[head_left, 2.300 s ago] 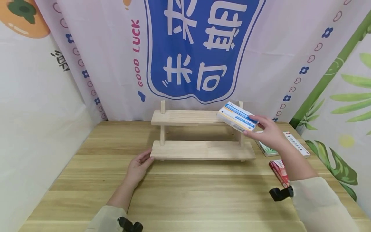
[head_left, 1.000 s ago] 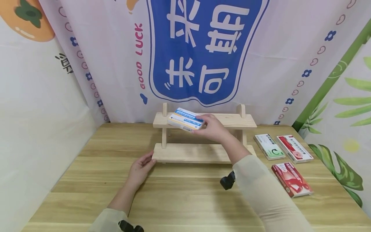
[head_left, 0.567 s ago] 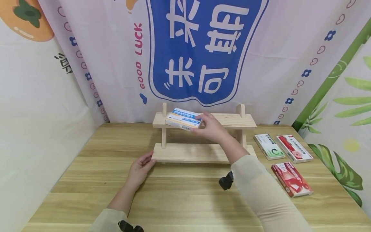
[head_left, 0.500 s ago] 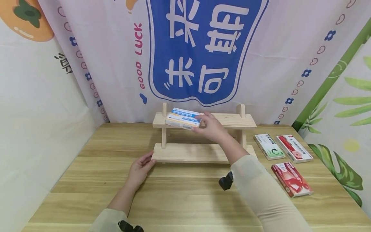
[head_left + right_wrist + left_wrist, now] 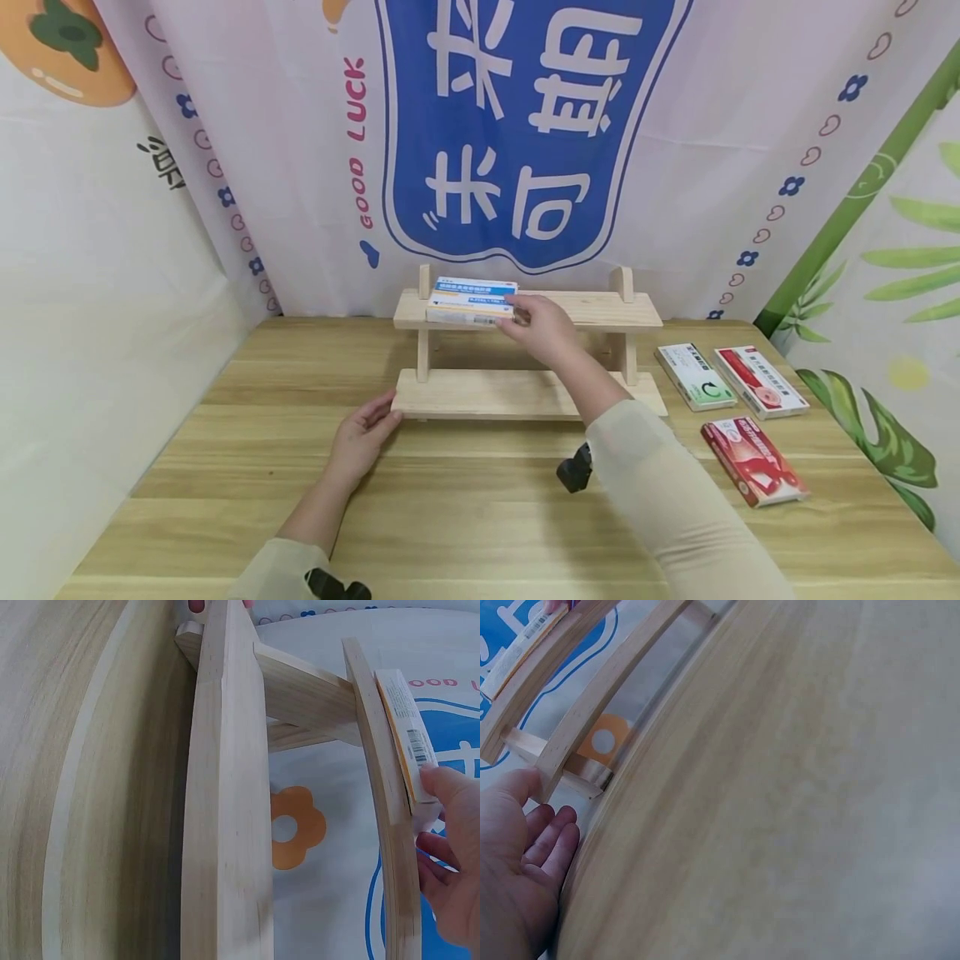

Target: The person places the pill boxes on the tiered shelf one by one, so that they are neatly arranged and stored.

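A two-tier wooden shelf (image 5: 480, 393) stands on the table. On the left part of its upper board lies a white, blue and orange medicine box (image 5: 463, 302), also seen edge-on in the right wrist view as a pale box (image 5: 407, 731). My right hand (image 5: 546, 329) pinches the box's right end, thumb at the front side and a finger on top. My left hand (image 5: 362, 437) holds the left end of the lower board; in the left wrist view the thumb of this hand (image 5: 514, 855) presses the board's end, with the fingers bent below it.
To the right of the shelf lie a white-green box (image 5: 696, 377), a white-red box (image 5: 761, 382) and a red box (image 5: 754, 462), flat on the wooden table (image 5: 450, 517). A printed curtain (image 5: 300, 167) hangs close behind the shelf.
My right hand has carried the medicine box left from above the shelf's right end and lowered it, levelling it onto the upper board. The left hand stays at the lower board's end.
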The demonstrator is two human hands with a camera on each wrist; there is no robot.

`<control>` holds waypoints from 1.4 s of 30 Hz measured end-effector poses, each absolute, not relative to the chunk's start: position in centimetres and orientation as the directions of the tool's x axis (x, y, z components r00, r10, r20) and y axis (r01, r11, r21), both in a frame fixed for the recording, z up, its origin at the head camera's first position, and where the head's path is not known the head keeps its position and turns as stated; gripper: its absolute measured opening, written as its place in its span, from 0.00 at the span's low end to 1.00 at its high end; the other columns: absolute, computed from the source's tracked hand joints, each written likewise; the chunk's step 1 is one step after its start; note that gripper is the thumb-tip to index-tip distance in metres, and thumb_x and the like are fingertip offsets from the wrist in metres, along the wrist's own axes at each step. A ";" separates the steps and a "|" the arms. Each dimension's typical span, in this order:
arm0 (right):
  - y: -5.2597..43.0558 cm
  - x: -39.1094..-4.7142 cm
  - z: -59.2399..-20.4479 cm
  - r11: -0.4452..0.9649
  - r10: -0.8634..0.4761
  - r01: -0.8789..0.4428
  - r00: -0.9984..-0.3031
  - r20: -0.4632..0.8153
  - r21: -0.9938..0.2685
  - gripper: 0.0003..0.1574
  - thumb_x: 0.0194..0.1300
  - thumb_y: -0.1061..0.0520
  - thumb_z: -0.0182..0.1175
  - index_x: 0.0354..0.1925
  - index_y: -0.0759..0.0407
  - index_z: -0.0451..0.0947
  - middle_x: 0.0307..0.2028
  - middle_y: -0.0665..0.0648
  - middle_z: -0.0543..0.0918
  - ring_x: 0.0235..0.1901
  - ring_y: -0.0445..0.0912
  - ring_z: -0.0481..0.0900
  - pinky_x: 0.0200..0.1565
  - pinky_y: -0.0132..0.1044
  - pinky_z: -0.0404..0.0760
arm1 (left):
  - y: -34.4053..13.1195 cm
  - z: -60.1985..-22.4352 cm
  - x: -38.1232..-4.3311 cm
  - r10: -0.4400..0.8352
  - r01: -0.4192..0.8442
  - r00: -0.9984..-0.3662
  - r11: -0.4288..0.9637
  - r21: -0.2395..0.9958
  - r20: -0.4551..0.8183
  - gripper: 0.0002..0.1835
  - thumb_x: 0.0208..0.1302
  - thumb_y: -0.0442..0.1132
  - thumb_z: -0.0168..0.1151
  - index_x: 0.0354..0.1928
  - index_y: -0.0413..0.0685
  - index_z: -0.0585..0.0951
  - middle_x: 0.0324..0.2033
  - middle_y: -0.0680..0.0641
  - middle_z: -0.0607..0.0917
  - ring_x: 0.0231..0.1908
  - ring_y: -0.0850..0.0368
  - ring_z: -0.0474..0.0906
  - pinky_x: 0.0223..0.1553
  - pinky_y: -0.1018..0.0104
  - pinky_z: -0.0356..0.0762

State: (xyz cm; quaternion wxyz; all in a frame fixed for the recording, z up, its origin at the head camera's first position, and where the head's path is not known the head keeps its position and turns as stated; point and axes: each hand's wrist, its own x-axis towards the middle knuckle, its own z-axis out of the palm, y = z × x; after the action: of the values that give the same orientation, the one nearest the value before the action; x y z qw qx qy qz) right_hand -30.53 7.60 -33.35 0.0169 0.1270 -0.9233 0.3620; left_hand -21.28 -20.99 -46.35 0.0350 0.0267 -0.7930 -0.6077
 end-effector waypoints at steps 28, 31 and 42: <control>8.6 -30.1 -33.8 0.703 -0.124 -0.246 -0.966 0.226 -0.667 0.38 0.65 0.37 0.61 0.69 0.48 0.68 0.68 0.55 0.72 0.66 0.55 0.71 0.68 0.51 0.69 | -20.8 -46.5 -21.4 -0.082 0.001 -0.996 0.248 0.969 0.022 0.24 0.70 0.37 0.60 0.66 0.42 0.72 0.62 0.38 0.78 0.49 0.77 0.76 0.52 0.87 0.71; 9.6 -29.5 -33.7 0.691 -0.111 -0.232 -0.970 0.216 -0.685 0.40 0.64 0.37 0.61 0.69 0.48 0.67 0.70 0.54 0.70 0.67 0.55 0.70 0.68 0.53 0.69 | -20.8 -46.4 -21.4 -0.085 -0.004 -0.996 0.245 0.970 0.018 0.24 0.70 0.37 0.59 0.66 0.42 0.72 0.63 0.38 0.77 0.53 0.70 0.77 0.52 0.87 0.71; 13.7 -27.5 -34.0 0.681 -0.088 -0.227 -0.969 0.229 -0.696 0.40 0.66 0.40 0.61 0.70 0.52 0.66 0.70 0.59 0.69 0.69 0.57 0.66 0.69 0.55 0.66 | -21.0 -46.7 -21.4 -0.082 0.007 -0.996 0.270 0.963 0.030 0.25 0.69 0.38 0.60 0.66 0.41 0.71 0.63 0.39 0.77 0.60 0.55 0.76 0.53 0.86 0.72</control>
State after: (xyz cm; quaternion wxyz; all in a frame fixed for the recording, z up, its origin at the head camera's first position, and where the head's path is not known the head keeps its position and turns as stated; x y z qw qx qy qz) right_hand -27.51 13.75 -33.96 0.0889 0.0861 -0.9125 0.3900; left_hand -21.42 -20.98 -46.66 0.0368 0.0238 -0.7960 -0.6037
